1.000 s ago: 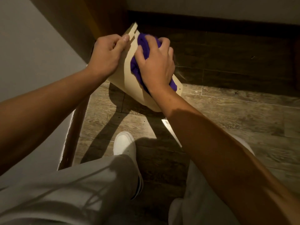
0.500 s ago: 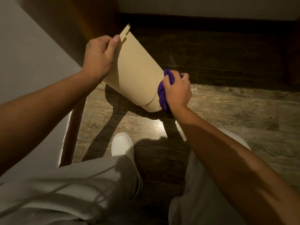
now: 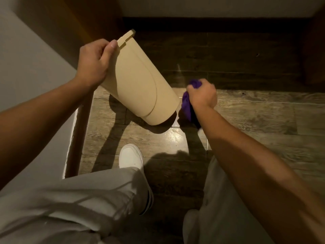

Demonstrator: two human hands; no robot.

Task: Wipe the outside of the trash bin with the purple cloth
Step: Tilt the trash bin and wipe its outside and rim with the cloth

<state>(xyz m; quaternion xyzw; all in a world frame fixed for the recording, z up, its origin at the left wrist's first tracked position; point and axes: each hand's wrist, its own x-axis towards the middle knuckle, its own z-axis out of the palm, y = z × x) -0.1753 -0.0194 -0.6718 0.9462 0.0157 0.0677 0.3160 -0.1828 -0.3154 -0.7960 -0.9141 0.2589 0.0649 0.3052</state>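
A beige trash bin (image 3: pixel 139 85) is tilted, its rim end up and left, its base end low and toward me above the wood floor. My left hand (image 3: pixel 93 65) grips the bin at its upper rim, thumb on the outer wall. My right hand (image 3: pixel 202 94) is closed around a bunched purple cloth (image 3: pixel 186 105), just right of the bin's base. The cloth sits beside the base edge; whether it touches the bin is unclear. The bin's opening faces away and is hidden.
A grey wall (image 3: pixel 26 71) with a dark baseboard (image 3: pixel 77 134) runs along the left. A dark skirting (image 3: pixel 211 23) lines the far wall. My white shoe (image 3: pixel 130 156) and light trouser legs (image 3: pixel 79 199) stand on the wood-look floor (image 3: pixel 255 120) below the bin.
My right hand has slid the purple cloth from the bin's upper wall down along it and off past the base. My left hand keeps its grip on the rim.
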